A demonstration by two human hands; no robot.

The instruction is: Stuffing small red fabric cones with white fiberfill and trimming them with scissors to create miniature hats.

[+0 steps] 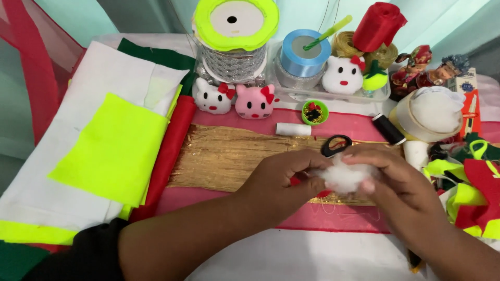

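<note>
- Left hand and right hand pinch one white stuffing tuft together.
- Black scissors just behind (partly hidden), on gold fabric.
- White thread spool beyond.

Scissors blades behind hands

Stuffing: the soft fluffy white wad of stuffing is plain white.
Felt sheet: the square neon-yellow felt sheet near the worktop's left edge is unpatterned, lying on white fabric.
Centre cloth: the rectangular gold shimmering cloth has a fine streaked sheen, over pink cloth.
Cat heads: one small plush white cat head and one small plush pink cat head, both with red bows.
Scissors: black-handled scissors.
Ribbon: the round light-blue ribbon spool at the far edge.
Thread: black thread spool.
</note>
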